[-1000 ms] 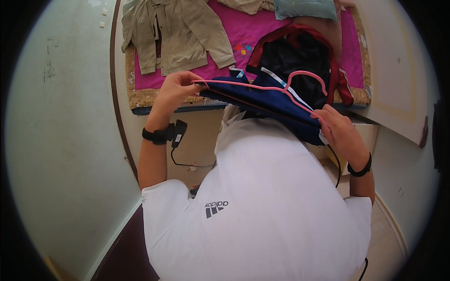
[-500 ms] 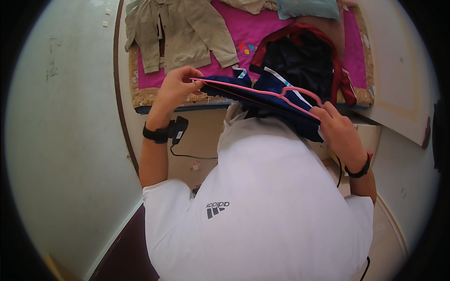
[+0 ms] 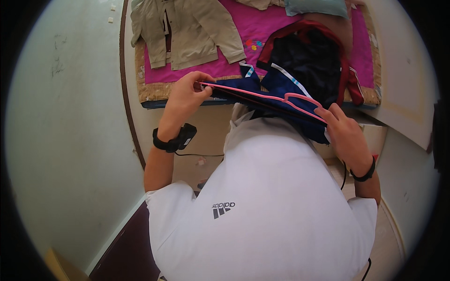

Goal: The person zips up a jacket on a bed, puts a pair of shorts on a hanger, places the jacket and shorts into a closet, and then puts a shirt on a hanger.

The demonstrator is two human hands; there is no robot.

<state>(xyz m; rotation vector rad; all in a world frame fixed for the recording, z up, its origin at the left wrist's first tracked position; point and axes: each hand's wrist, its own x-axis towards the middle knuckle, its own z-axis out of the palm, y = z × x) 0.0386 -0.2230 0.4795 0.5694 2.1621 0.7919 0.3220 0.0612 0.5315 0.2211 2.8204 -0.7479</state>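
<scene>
My left hand (image 3: 187,98) pinches one end of a pink clothes hanger (image 3: 246,92), together with the waist edge of a navy garment (image 3: 279,84). On the other end of the hanger, my right hand (image 3: 348,138) is closed, its fingers also at the garment's edge. Between my hands the hanger lies along the top of the garment, its hook pointing to the right. White and light-blue stripes show on the garment's far parts, which reach onto the bed. Its near underside is mostly hidden by the hanger and my white shirt.
On the bed's magenta cover (image 3: 225,70) lie a beige jacket (image 3: 197,42) at the left and a dark jacket with red edges (image 3: 307,56) at the right. A pale-blue pillow (image 3: 316,7) is at the back. A wall (image 3: 70,140) runs along the left.
The view has shifted slightly. My left hand has come a little nearer to me with its end of the hanger. Both hands keep hold of the hanger and the garment.
</scene>
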